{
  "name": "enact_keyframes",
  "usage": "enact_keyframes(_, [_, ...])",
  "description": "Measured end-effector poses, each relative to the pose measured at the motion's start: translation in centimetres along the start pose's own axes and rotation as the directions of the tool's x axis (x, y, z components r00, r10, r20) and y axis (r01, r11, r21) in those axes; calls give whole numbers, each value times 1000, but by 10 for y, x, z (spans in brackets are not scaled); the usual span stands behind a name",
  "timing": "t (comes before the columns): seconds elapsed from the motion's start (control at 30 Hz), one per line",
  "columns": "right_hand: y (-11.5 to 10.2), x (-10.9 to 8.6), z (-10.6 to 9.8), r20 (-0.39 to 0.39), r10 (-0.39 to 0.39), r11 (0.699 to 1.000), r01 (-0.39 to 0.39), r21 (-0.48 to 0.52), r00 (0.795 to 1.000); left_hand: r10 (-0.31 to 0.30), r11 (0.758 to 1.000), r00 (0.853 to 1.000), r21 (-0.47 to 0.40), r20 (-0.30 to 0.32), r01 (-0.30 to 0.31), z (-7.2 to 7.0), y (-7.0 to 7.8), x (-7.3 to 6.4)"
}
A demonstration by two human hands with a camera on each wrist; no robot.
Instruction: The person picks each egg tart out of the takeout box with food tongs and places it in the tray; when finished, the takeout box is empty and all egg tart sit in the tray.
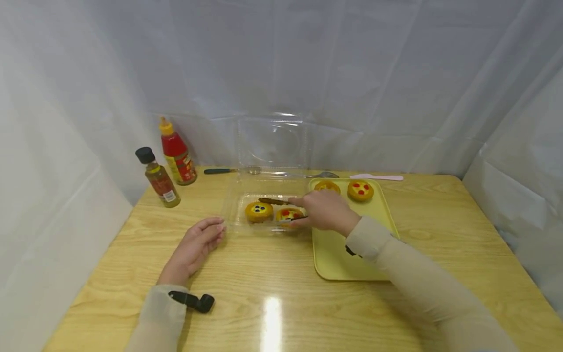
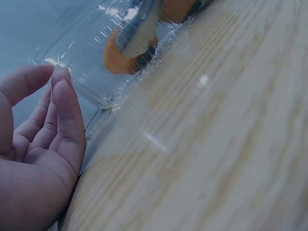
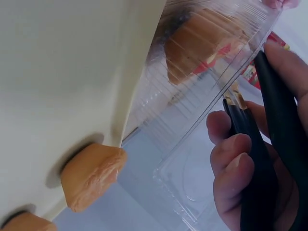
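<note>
A clear plastic clamshell container (image 1: pixel 233 215) lies with its lid (image 1: pixel 272 142) raised. In it are a tart with blue dots (image 1: pixel 259 213) and, to its right, a tart with red dots (image 1: pixel 286 212). My left hand (image 1: pixel 198 247) pinches the container's near left corner between thumb and fingertips, as the left wrist view shows. Dark-handled tongs (image 3: pixel 257 168) are gripped in my right hand (image 1: pixel 327 210). One tong arm reaches over the far side of the red-dotted tart, the other along its near side. Whether the tongs touch that tart I cannot tell.
To the right is a yellow tray (image 1: pixel 338 264) bearing a red-dotted tart (image 1: pixel 360 190) and another tart (image 1: pixel 327 186). Behind lie a pink knife (image 1: pixel 378 177), a fork (image 1: pixel 325 174) and a green-handled utensil (image 1: pixel 220 171). A red sauce bottle (image 1: pixel 178 156) and a black-capped bottle (image 1: pixel 160 181) stand left.
</note>
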State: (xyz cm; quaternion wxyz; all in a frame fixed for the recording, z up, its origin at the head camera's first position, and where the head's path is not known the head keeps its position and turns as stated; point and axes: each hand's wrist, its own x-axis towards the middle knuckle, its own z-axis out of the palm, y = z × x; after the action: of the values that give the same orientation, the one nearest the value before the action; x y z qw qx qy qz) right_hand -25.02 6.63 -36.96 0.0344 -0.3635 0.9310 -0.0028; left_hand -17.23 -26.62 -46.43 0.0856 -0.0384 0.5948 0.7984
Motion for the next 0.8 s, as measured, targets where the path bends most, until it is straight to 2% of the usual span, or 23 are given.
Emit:
enact_keyframes(0.27, [1, 2, 4, 13, 51, 996, -52, 75, 999, 9, 1000, 1000, -7, 14, -9, 0, -1, 0])
enact_keyframes(0.5, [2, 3, 5, 31, 59, 991, -62, 122, 998, -7, 1000, 1000, -4, 11, 7, 0, 0, -1])
enact_keyframes(0.8, [8, -12, -5, -75, 47, 987, -35, 158, 996, 0, 1000, 1000, -13, 14, 0, 0, 1, 0])
